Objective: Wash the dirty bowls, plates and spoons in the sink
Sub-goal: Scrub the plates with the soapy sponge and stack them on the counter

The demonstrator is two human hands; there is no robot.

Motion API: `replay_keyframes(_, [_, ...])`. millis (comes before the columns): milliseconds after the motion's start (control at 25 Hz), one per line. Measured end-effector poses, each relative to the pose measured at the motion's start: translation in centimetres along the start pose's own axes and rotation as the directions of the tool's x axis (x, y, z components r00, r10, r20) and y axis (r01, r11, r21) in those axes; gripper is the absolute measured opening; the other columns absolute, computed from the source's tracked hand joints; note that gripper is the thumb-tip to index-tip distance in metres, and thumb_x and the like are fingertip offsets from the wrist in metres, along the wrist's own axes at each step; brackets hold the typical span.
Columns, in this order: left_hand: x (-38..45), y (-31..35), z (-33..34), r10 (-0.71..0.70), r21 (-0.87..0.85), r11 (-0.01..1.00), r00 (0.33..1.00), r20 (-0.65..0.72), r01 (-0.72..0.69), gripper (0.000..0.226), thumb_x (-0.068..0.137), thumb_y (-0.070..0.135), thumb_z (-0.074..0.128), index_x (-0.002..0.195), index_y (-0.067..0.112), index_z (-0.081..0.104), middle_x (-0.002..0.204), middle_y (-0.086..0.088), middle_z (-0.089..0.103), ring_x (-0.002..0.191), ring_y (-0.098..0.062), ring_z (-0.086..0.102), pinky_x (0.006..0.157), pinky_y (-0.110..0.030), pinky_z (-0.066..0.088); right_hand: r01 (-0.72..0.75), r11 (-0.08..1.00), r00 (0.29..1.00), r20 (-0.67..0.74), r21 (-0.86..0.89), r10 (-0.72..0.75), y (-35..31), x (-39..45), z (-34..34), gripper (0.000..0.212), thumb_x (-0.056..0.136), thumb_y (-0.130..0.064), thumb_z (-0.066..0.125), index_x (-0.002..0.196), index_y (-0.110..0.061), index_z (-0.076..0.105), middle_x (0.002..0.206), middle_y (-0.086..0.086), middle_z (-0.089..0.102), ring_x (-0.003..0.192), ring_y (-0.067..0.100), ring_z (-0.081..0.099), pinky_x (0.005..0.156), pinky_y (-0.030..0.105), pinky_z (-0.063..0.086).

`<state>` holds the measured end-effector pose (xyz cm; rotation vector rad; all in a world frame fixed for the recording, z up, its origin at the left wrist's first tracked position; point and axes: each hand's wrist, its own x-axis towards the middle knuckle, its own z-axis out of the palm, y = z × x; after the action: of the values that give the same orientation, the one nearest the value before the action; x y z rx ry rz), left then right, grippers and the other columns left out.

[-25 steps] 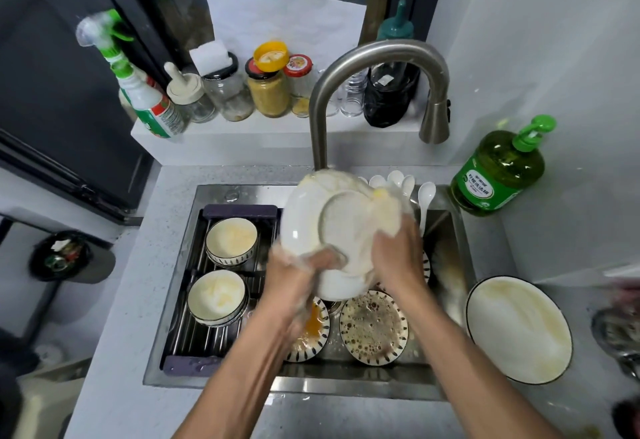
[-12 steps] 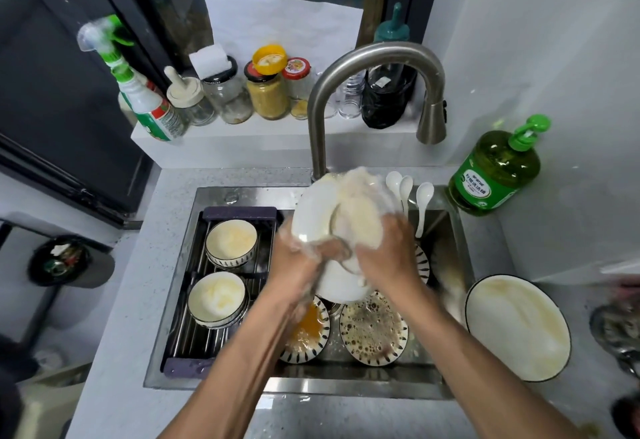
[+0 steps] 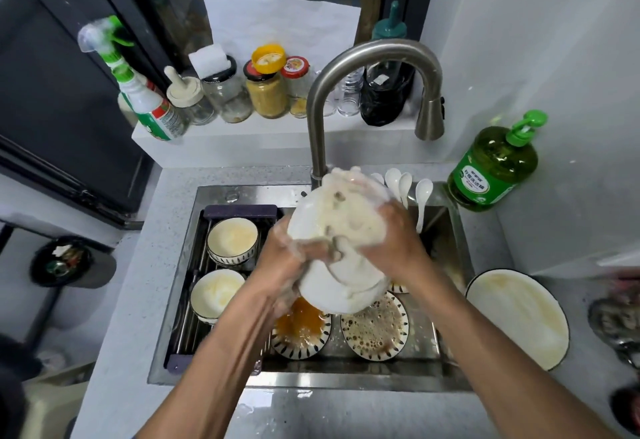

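Over the steel sink [image 3: 346,374] I hold a white soapy plate [image 3: 341,291] tilted on edge. My left hand [image 3: 287,262] grips its left rim. My right hand [image 3: 394,234] presses a foamy cloth [image 3: 346,196] against its back. Below it lie two patterned plates, one with orange sauce [image 3: 300,328], one with brown residue [image 3: 374,328]. Two soapy bowls [image 3: 232,239] [image 3: 215,293] sit on the drain rack [image 3: 194,317]. White spoons [image 3: 422,196] lean at the sink's back.
A curved tap [image 3: 367,58] arches over the sink. A green soap bottle [image 3: 491,168] stands at the right, a large soapy plate [image 3: 516,317] on the counter beside the sink. Jars [image 3: 266,89] and a spray bottle [image 3: 145,103] line the ledge behind.
My right hand has rubbed the cloth across the plate's back, from the upper right to the middle and back right. The plate has tilted and sunk a little toward the sink.
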<state>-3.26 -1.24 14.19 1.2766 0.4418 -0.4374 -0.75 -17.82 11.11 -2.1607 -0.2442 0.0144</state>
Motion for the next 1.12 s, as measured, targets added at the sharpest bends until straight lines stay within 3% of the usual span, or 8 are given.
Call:
replay_keyframes(80, [1.0, 1.6, -0.6, -0.034, 0.028, 0.999, 0.998, -0.047, 0.036, 0.05, 0.056, -0.013, 0.074, 0.103, -0.001, 0.067, 0.091, -0.018, 0.073, 0.083, -0.036, 0.071, 0.065, -0.044, 0.06, -0.301, 0.902, 0.949, 0.002, 0.31, 0.316, 0.9, 0.3, -0.4, 0.05, 0.067, -0.022, 0.067, 0.117, -0.027, 0.063, 0.106, -0.012, 0.069, 0.103, 0.009, 0.066, 0.083, 0.029, 0.057])
replay_keyframes(160, [1.2, 1.7, 0.3, -0.039, 0.011, 0.999, 0.984, -0.172, 0.041, 0.047, 0.057, -0.003, 0.083, 0.102, 0.001, 0.069, 0.093, -0.015, 0.076, 0.082, -0.034, 0.073, 0.066, -0.047, 0.061, -0.525, 0.623, 0.806, 0.105, 0.58, 0.582, 1.3, -0.7, 0.5, 0.033, 0.074, -0.016, 0.067, 0.105, -0.027, 0.068, 0.09, -0.007, 0.074, 0.088, 0.014, 0.071, 0.069, 0.029, 0.058])
replay_keyframes(280, [-0.6, -2.1, 1.7, 0.112, -0.059, 0.989, 0.939, -0.326, -0.139, 0.054, 0.066, -0.005, 0.084, 0.113, 0.012, 0.062, 0.102, -0.008, 0.074, 0.096, -0.029, 0.072, 0.08, -0.047, 0.061, -0.51, 0.398, 0.664, 0.055, 0.763, 0.745, 1.0, -1.3, 3.1, 0.023, 0.085, -0.009, 0.056, 0.101, -0.021, 0.065, 0.093, 0.005, 0.072, 0.089, 0.025, 0.069, 0.072, 0.036, 0.058])
replay_keyframes(400, [-0.8, -4.0, 1.5, 0.217, 0.052, 0.976, 0.935, -0.279, -0.211, 0.053, 0.068, -0.008, 0.081, 0.107, 0.022, 0.063, 0.099, -0.002, 0.075, 0.096, -0.024, 0.072, 0.078, -0.037, 0.061, -0.454, 0.555, 0.61, -0.211, 0.697, 0.764, 0.3, 0.0, 3.3, 0.021, 0.092, -0.022, 0.058, 0.112, -0.017, 0.053, 0.098, 0.004, 0.064, 0.093, 0.024, 0.064, 0.073, 0.033, 0.051])
replay_keyframes(520, [-0.3, -2.7, 1.3, 0.216, 0.069, 0.976, 0.967, -0.138, -0.208, 0.055, 0.067, -0.014, 0.076, 0.107, 0.023, 0.064, 0.093, 0.001, 0.076, 0.089, -0.021, 0.072, 0.074, -0.032, 0.059, -0.459, 0.8, 0.768, -0.282, 0.386, 0.576, -0.6, 0.6, 2.6, 0.05, 0.079, -0.02, 0.065, 0.127, -0.011, 0.054, 0.115, 0.007, 0.061, 0.105, 0.024, 0.062, 0.083, 0.031, 0.055])
replay_keyframes(720, [-0.6, -2.0, 1.5, 0.202, 0.007, 0.979, 0.977, -0.071, -0.202, 0.055, 0.064, -0.016, 0.072, 0.105, 0.02, 0.065, 0.09, -0.005, 0.074, 0.087, -0.025, 0.072, 0.076, -0.039, 0.061, -0.299, 0.942, 0.929, -0.178, 0.153, 0.324, -1.2, 0.6, 1.5, 0.047, 0.079, -0.004, 0.067, 0.125, -0.003, 0.059, 0.128, 0.009, 0.056, 0.123, 0.024, 0.052, 0.103, 0.036, 0.045])
replay_keyframes(960, [0.2, -1.5, 1.5, 0.106, 0.024, 0.994, 0.994, -0.034, -0.106, 0.052, 0.071, -0.013, 0.071, 0.121, -0.004, 0.06, 0.11, -0.025, 0.069, 0.097, -0.037, 0.071, 0.073, -0.042, 0.062, -0.235, 0.938, 0.953, -0.131, 0.256, 0.275, -1.2, 0.6, 1.3, 0.062, 0.068, -0.035, 0.056, 0.12, -0.003, 0.063, 0.124, 0.017, 0.063, 0.12, 0.03, 0.057, 0.107, 0.041, 0.044])
replay_keyframes(1120, [-0.2, -1.0, 0.1, 0.09, 0.11, 0.99, 0.994, -0.057, -0.083, 0.065, 0.052, -0.002, 0.083, 0.114, 0.0, 0.064, 0.101, -0.012, 0.075, 0.092, -0.034, 0.073, 0.071, -0.047, 0.061, -0.415, 0.792, 0.875, -0.043, 0.446, 0.483, 1.9, -1.0, 0.5, 0.041, 0.079, -0.02, 0.06, 0.115, -0.039, 0.063, 0.101, -0.005, 0.072, 0.1, 0.022, 0.069, 0.082, 0.041, 0.059])
